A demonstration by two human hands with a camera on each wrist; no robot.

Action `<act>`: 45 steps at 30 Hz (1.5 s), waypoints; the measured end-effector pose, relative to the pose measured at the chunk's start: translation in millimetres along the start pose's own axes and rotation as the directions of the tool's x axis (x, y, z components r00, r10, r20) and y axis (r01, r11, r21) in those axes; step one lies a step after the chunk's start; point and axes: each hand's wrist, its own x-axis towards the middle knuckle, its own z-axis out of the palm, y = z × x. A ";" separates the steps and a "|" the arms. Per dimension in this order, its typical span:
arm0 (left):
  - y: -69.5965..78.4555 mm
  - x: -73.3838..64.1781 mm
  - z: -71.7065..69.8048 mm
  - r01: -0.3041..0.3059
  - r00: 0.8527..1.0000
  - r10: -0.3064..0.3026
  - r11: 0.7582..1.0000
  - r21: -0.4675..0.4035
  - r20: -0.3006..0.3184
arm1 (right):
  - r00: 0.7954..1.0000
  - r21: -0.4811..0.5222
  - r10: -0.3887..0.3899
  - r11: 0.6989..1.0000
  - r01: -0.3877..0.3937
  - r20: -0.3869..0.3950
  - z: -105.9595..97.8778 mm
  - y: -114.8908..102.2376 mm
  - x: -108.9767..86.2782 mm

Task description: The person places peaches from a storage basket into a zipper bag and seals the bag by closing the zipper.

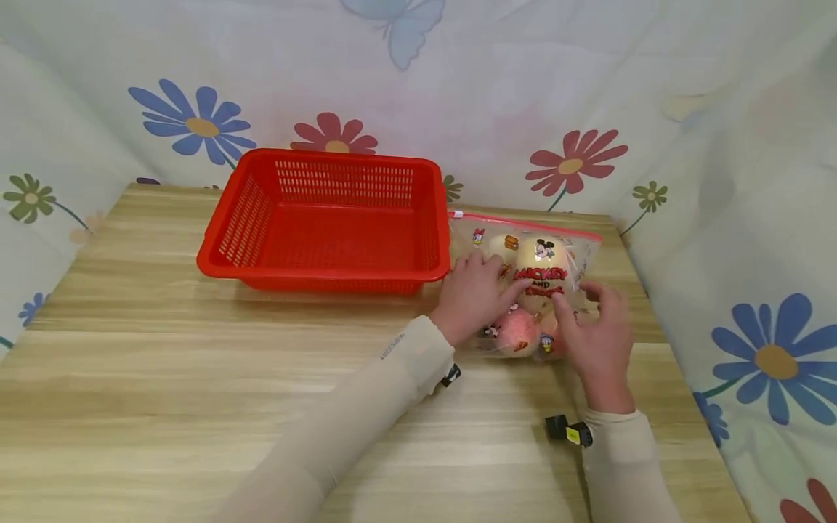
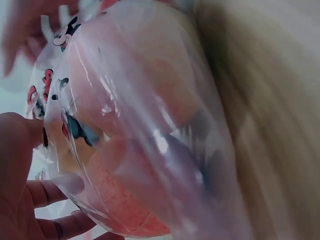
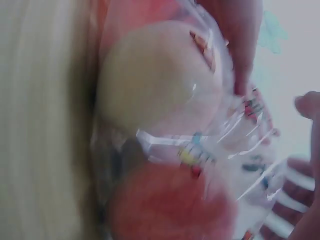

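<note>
A clear zip bag (image 1: pixel 556 254) with cartoon prints and a red zip strip lies on the table to the right of a red basket (image 1: pixel 340 240). Inside it show several round things, some pink (image 1: pixel 519 333) and some cream or pale yellow. My left hand (image 1: pixel 472 296) rests on the bag's left side, thumb pointing across its front and fingers spread along the film. My right hand (image 1: pixel 598 334) is at the bag's right edge, with fingers loosely bent and the thumb over the printed front. In the left wrist view, a rough pink ball (image 2: pixel 130 190) presses against the film.
The wooden table (image 1: pixel 163 392) ends at the back and right against a flower-printed cloth (image 1: pixel 719 218). The red basket's right wall stands close beside the bag and my left hand. Small black devices (image 1: pixel 567 430) sit at the wrists.
</note>
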 end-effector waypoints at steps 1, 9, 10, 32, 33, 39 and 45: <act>1.6 1.8 0.0 0.002 1.000 -0.002 1.000 0.010 -0.009 | 0.996 0.028 -0.061 0.998 0.064 -0.068 0.2 -1.9 1.1; 2.6 -4.1 4.1 0.013 1.000 -0.013 1.000 0.019 0.001 | 0.867 -0.094 -0.495 0.867 0.489 -0.063 14.6 -19.3 17.3; 2.3 -6.5 5.0 0.013 1.000 -0.014 1.000 0.016 0.011 | 0.853 -0.124 -0.521 0.849 0.514 -0.033 15.8 -21.0 19.4; 13.5 -2.9 2.1 -0.115 0.993 0.115 0.992 0.052 0.006 | 0.823 -0.299 -0.430 0.784 0.544 0.371 20.2 -20.9 74.5; 15.4 -0.2 4.0 -0.120 0.993 0.118 0.991 0.060 0.029 | 0.818 -0.317 -0.397 0.780 0.540 0.417 19.5 -19.0 78.9; 23.2 16.4 18.8 -0.120 0.986 0.104 0.986 0.117 0.129 | 0.803 -0.432 -0.212 0.751 0.499 0.557 23.6 -6.3 86.1; 24.1 27.2 22.8 -0.140 0.976 0.101 0.970 0.197 0.195 | 0.802 -0.423 -0.106 0.804 0.417 0.588 36.3 12.7 83.2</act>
